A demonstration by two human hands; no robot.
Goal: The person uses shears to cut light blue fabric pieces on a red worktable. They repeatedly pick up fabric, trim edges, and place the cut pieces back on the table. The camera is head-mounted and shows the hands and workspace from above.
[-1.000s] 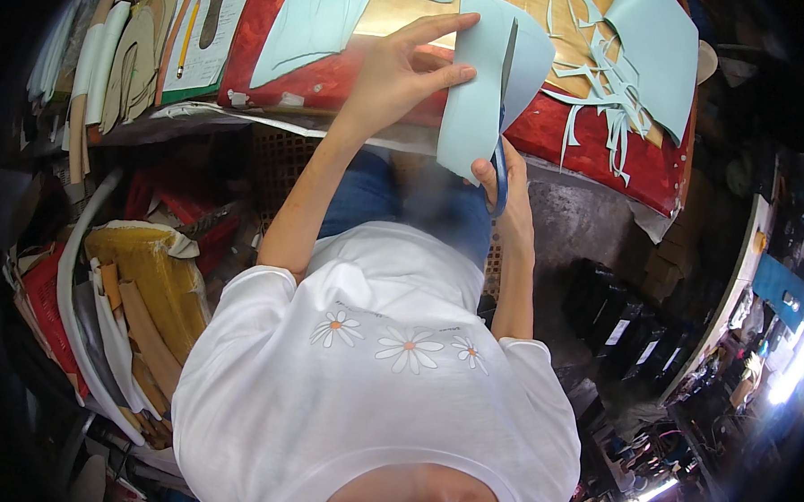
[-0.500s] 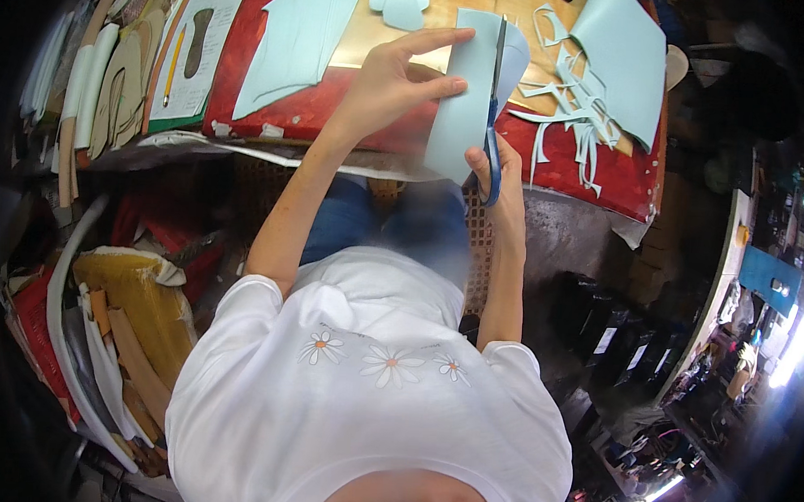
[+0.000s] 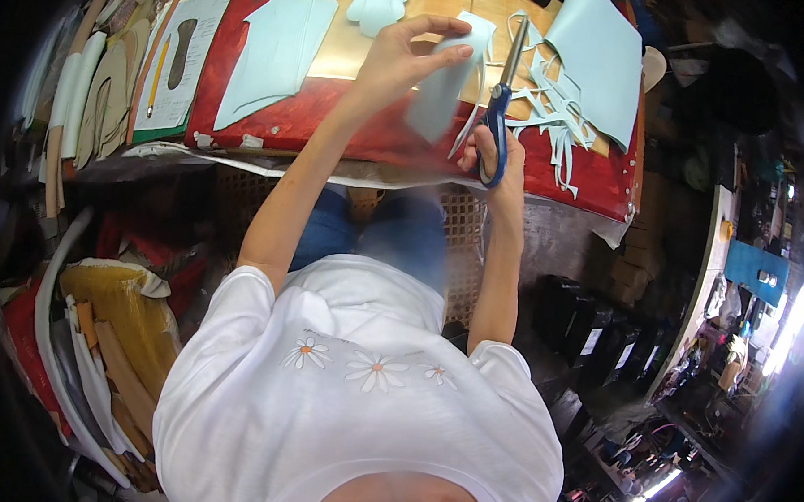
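Note:
Above the red-covered table edge [image 3: 354, 114], my left hand [image 3: 397, 67] pinches a pale blue strip-shaped piece of sheet material [image 3: 440, 96] between thumb and fingers. The lower end of the piece is blurred. My right hand [image 3: 506, 166] is wrapped around the blue handles of a pair of scissors [image 3: 498, 112]. Their blades look closed and point away from me, just right of the piece and apart from it. A narrow curled sliver [image 3: 467, 124] hangs between the piece and the scissors.
Thin pale blue offcuts [image 3: 556, 110] lie tangled beside a large pale blue sheet [image 3: 598, 67] at right. Flat cut panels [image 3: 276, 57] and scalloped pieces [image 3: 377, 8] lie left and far. A paper with a pencil [image 3: 158, 74] and a dark template [image 3: 183, 53] is further left.
The scissors have come away from the pale blue piece, and their blades now point clear of it. The piece in my left hand looks narrower, with a sliver hanging beside it.

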